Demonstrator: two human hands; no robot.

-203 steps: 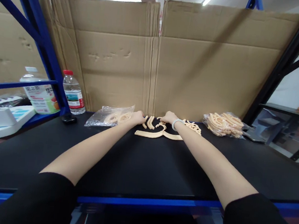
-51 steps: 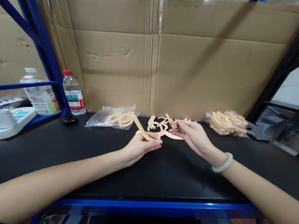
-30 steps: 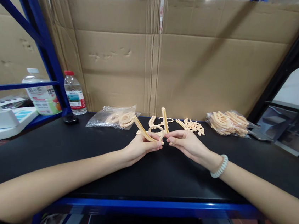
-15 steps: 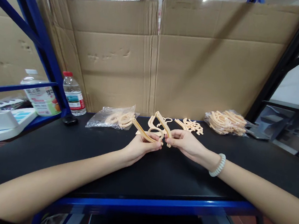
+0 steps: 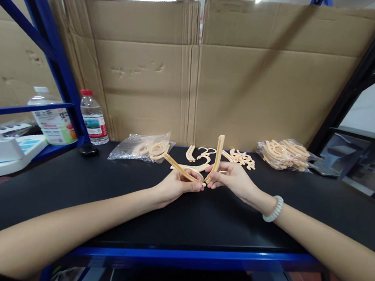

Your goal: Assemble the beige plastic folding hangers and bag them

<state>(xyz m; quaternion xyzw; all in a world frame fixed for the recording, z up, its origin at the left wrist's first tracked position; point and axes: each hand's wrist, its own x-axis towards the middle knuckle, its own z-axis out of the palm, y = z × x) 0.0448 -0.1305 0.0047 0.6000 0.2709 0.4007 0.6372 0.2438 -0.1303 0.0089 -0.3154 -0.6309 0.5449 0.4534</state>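
My left hand (image 5: 180, 185) is closed on a curved beige plastic hanger arm (image 5: 178, 166), which slants up to the left from my fingers. In my right hand (image 5: 232, 177) a second hanger arm (image 5: 219, 150) stands nearly upright, pinched near its lower end. The lower ends of the two arms are close together; I cannot tell whether they touch. Just behind my hands, beige hanger hooks (image 5: 207, 151) and a pair of curved strips (image 5: 190, 153) lie on the black tabletop (image 5: 151, 226). A pile of small hooked pieces (image 5: 242, 158) lies behind my right hand.
A clear bag of ring-like beige pieces (image 5: 141, 149) lies left, a fuller bag of beige parts (image 5: 283, 154) right. A red-capped water bottle (image 5: 92, 119) and a black mouse-like object (image 5: 88, 150) are at the left. Cardboard (image 5: 141, 73) walls the back.
My right hand has turned its hanger arm from leaning left to nearly upright. My left hand's arm has tipped slightly lower. The two lower ends are closer together.
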